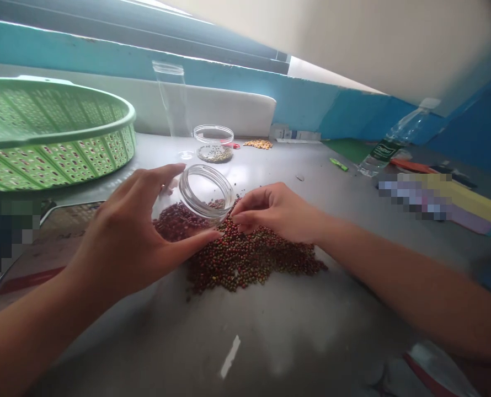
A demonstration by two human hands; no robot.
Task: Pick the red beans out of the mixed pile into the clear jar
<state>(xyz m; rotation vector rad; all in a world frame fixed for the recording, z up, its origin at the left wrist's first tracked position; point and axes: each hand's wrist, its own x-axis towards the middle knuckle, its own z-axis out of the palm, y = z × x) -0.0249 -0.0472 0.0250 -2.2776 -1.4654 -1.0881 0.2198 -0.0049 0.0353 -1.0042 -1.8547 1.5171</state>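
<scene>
My left hand [133,231] is wrapped around a clear jar [206,190], tilted with its open mouth toward my right hand. Dark red beans [177,220] lie inside it. Just right of the rim, my right hand [266,209] has its fingertips pinched together; what they hold, if anything, is too small to make out. Beneath both hands spreads a pile of mixed red and green beans [245,259] on the grey table [303,325]. Behind the jar stands a round clear container [213,135] with small pale green beans in its bottom.
A green plastic basket [105,138] stands at the left. A tall clear jar [173,105] and a small heap of yellow kernels [257,144] are at the back. At the right are a water bottle [394,143], a green cutter [339,164] and a yellow packet [473,201].
</scene>
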